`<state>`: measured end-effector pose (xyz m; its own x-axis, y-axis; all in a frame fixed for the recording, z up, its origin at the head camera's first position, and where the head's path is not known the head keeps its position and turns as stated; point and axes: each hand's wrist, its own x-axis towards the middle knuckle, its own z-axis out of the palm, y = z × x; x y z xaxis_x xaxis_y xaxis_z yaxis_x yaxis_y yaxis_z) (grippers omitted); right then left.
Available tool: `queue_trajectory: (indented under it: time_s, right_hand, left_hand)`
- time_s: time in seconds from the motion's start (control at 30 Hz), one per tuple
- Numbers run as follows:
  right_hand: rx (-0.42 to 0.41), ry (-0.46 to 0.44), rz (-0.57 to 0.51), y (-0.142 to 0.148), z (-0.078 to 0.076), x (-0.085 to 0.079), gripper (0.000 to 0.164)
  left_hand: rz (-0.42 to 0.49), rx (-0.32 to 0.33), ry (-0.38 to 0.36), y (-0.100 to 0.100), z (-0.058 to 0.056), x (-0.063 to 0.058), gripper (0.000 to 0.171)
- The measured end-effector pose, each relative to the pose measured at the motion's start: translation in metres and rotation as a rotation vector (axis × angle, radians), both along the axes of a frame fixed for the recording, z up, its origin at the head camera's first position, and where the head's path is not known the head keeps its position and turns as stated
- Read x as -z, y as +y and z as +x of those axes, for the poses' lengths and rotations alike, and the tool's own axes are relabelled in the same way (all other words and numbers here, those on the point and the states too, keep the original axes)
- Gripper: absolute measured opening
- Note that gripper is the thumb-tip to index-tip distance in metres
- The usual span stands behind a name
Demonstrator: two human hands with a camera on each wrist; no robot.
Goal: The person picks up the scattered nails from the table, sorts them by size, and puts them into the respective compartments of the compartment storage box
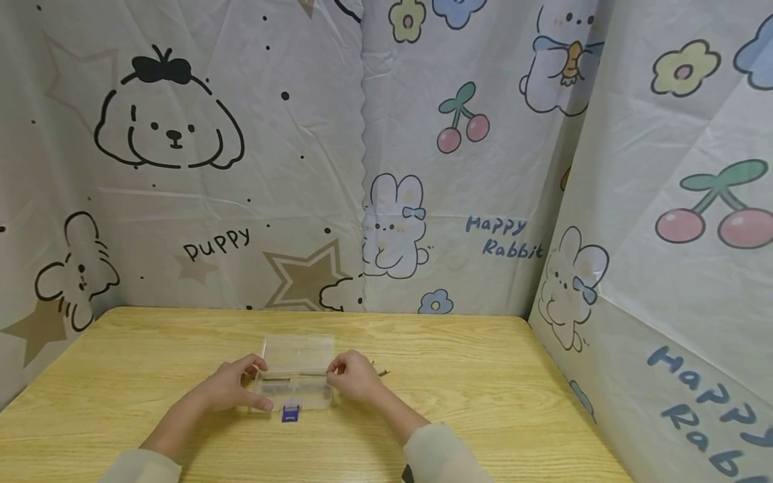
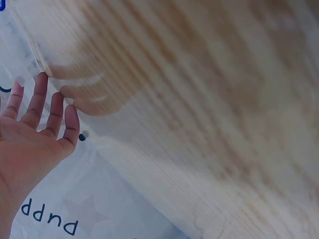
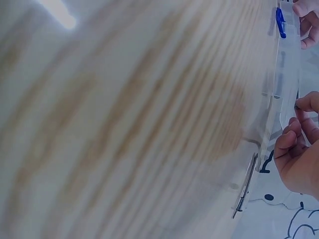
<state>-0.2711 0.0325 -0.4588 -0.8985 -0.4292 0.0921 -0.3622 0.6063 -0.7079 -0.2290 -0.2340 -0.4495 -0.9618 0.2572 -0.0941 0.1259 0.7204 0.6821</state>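
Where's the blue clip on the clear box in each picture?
Head: blue clip low, left of centre, at the front of the clear box.
Left wrist: probably the clip, cut off in the top-left corner.
Right wrist: clip near the top-right corner.
Shared landmark: the wooden table.

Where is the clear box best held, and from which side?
The clear box is probably best taken by its short left end, from the left: the left hand spans that end, while the lid is folded open at the back and the blue clasp juts from the front.
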Motion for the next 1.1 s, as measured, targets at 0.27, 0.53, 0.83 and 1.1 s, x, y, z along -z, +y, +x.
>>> queue_trajectory:
  time_s: [0.27,0.53,0.83,1.1]
  right_hand:
    - [0.003,0.018,0.002,-0.0028,0.0018,-0.0001,0.008]
    - [0.018,0.025,-0.001,-0.0053,0.0015,0.0020,0.007]
    - [0.016,0.027,-0.001,-0.0059,0.0027,0.0023,0.008]
    - [0.018,-0.008,-0.030,-0.0062,0.0029,0.0030,0.012]
  left_hand:
    - [0.000,0.004,-0.006,0.0009,0.0009,-0.0019,0.066]
    - [-0.005,-0.003,-0.003,0.0002,0.0003,-0.0013,0.067]
    - [-0.009,-0.005,-0.003,0.0003,-0.0001,-0.0007,0.067]
    - [-0.018,-0.016,0.006,0.0004,-0.0005,0.0005,0.068]
